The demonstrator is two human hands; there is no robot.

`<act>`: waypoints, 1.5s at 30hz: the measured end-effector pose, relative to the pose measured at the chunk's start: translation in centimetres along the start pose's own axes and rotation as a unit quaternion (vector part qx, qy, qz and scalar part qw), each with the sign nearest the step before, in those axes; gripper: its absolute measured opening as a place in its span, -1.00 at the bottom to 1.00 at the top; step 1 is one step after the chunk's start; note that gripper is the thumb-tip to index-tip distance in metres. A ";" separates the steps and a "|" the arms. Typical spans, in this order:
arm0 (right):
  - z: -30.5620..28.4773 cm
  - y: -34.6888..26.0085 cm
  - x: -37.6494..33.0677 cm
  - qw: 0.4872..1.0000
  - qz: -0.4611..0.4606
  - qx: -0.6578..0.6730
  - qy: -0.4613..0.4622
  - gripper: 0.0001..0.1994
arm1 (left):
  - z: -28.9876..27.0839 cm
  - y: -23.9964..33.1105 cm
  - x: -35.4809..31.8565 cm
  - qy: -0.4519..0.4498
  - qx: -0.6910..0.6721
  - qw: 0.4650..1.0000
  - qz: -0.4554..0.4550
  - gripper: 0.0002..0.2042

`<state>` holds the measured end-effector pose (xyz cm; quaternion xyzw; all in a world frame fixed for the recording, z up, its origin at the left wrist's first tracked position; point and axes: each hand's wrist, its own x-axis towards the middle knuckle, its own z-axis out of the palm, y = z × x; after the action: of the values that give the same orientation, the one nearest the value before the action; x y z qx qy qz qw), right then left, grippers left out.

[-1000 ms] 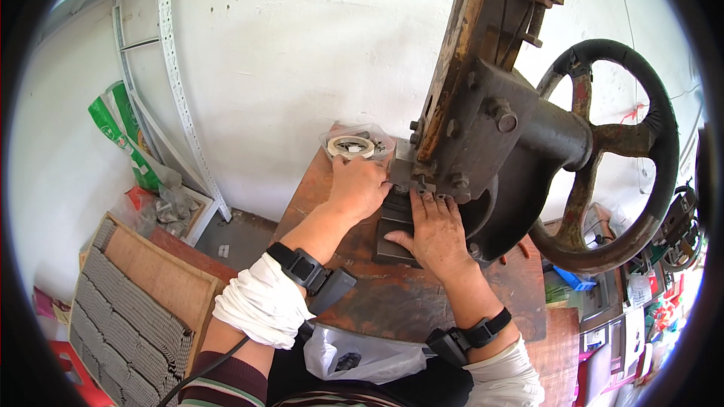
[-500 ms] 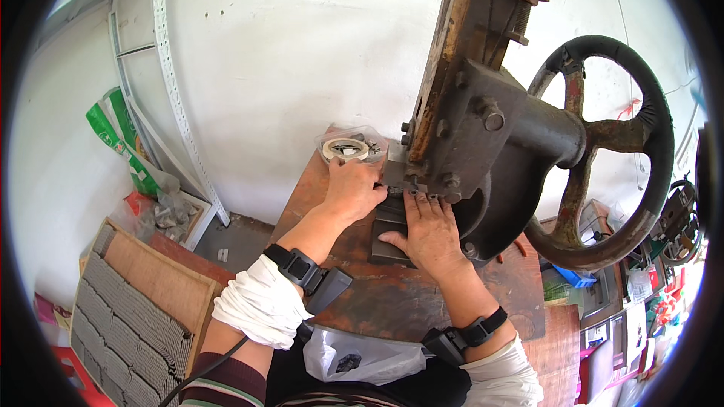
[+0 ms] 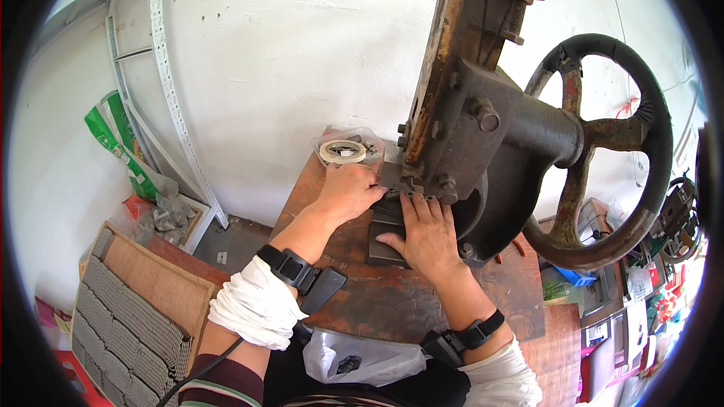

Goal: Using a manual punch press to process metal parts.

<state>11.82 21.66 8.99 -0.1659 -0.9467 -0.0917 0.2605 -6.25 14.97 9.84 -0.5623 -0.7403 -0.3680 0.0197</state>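
A dark metal hand press point(image 3: 471, 128) stands on the brown work table point(image 3: 343, 286). My left hand point(image 3: 349, 192) is at the left side of the press's base, with its fingers curled and the thumb and fingertips close together. Whatever they pinch is hidden or too small to make out. On the dark steel block point(image 3: 383, 252) under the press ram lies my right hand point(image 3: 430, 234), fingers stretched out and thumb spread to the left. Its fingertips reach beneath the lower end of the ram.
Behind my left hand, a clear plastic tub point(image 3: 371, 142) holds a cream tape roll point(image 3: 343, 152) and small dark pieces. The press's large handwheel point(image 3: 654, 136) juts right. A tray of grey stacked strips point(image 3: 124, 324) lies at lower left. A white plastic bag point(image 3: 377, 358) hangs at my lap.
The whole view has shifted slightly to the left. Both hands keep almost the same places at the press; my left fingertips have moved only a little.
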 end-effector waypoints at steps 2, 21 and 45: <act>0.1 0.0 -0.2 1.000 -0.002 -0.005 0.010 -0.23 | 0.0 0.1 0.3 -0.014 0.010 1.000 -0.016 -0.78; 0.0 -0.4 -0.2 0.999 0.003 -0.026 0.028 -0.34 | -1.3 0.0 0.3 0.007 0.029 0.999 -0.017 -0.81; 0.4 -0.6 -0.2 0.999 0.015 -0.026 0.025 -0.41 | -4.0 -3.4 0.2 0.023 -0.381 0.917 -0.118 -0.88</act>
<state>11.60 21.15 8.50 -0.1844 -0.9346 -0.1165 0.2811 -10.76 12.51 11.02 -0.4267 -0.6048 -0.6346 -0.2222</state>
